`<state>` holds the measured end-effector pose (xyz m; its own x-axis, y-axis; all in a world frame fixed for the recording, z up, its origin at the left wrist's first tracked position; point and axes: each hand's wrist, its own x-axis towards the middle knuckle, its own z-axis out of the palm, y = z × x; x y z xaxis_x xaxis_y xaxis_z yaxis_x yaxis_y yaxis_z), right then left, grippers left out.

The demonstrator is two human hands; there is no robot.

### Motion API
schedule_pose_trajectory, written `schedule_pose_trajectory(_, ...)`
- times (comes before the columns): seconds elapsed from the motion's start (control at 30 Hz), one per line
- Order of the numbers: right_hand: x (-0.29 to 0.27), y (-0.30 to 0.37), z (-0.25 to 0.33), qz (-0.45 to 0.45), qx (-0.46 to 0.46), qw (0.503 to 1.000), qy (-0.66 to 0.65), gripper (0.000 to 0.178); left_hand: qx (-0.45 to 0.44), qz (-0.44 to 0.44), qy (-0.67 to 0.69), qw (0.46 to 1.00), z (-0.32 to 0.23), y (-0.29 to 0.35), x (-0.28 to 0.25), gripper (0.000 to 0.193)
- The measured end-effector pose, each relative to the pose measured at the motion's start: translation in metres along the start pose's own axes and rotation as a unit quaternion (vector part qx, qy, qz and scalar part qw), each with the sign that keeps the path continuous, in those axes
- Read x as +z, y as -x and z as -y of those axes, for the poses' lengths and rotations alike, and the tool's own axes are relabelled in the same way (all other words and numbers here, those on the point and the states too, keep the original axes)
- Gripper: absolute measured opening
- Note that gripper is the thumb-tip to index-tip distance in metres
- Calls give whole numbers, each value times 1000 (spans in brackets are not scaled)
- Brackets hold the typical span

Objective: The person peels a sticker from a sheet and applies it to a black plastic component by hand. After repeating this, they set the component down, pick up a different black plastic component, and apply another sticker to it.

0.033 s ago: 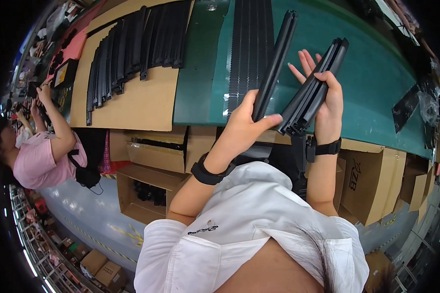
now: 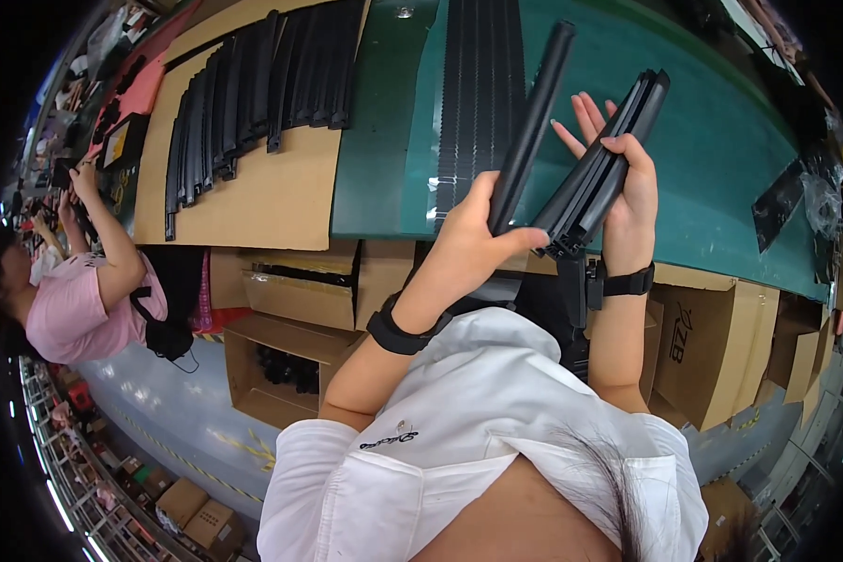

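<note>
One long black plastic strip stands tilted in my left hand, whose fingers wrap its lower end. The left thumb reaches across to the lower end of a bundle of several similar black strips. My right hand is closed round that bundle, its thumb over the front. Some right fingers stretch out behind the bundle. Both hands are above the near edge of the green work table. Black straps circle both wrists.
At left on the table, a row of black strips lies on a cardboard sheet. A dark perforated band runs ahead of my hands. Cardboard boxes stand below the table edge. A co-worker in pink works at far left.
The single strip in my left hand has turned about its length, showing a rounder, smoother side instead of its grooved one. My right hand and the bundle have hardly moved.
</note>
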<state>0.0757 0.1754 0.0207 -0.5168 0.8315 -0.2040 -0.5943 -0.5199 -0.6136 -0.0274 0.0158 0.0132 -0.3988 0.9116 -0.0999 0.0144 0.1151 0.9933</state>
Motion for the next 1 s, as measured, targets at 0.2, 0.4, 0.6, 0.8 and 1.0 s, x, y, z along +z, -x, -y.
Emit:
schedule_pose_trajectory(0.2, -4, 2, -11, -19, -32, 996, 84, 36, 89, 96, -163, 978, -20, 4, 8, 60)
schedule_pose_trajectory(0.4, 6, 10, -9, -18, -59, 989, 138, 31, 104, 91, -253, 957, -15, 6, 14, 55)
schedule_pose_trajectory(0.6, 0, 9, -1, 3, -45, 991, 125, 39, -4, 181, -125, 975, -9, -3, 5, 42)
schedule_pose_trajectory(0.8, -5, 11, 15, 54, 32, 991, 119, 54, -201, 278, 207, 916, -8, -1, -6, 33)
schedule_pose_trajectory(1.0, -1, 14, -1, 31, 15, 996, 82, 60, -188, 307, 316, 878, -3, 2, 1, 28)
